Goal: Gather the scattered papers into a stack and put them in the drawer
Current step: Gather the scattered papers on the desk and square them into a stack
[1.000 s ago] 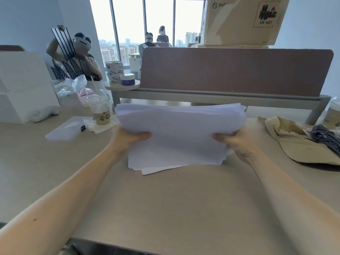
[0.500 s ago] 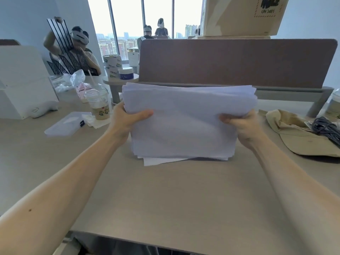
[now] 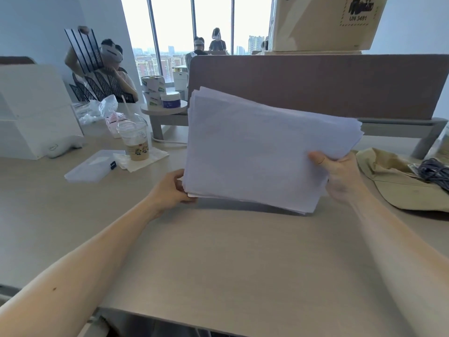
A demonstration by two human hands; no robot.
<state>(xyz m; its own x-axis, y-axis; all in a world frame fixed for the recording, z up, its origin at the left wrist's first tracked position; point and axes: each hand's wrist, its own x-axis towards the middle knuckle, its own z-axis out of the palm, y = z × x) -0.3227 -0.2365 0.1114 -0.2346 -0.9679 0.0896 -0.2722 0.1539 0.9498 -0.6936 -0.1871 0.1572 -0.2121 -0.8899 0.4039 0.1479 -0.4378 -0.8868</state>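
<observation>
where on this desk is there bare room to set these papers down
The widest bare patch of desk runs from under the paper stack to the near edge, in the middle. Left is crowded by a clear box and drink cup, right by a beige cap and coiled cable.

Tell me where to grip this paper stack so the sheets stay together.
Take the paper stack by its two short edges, one hand from each side, as the left hand and right hand do. Its loose sheets sit unevenly at the far corners, so a one-sided pinch would likely let them slide.
</observation>
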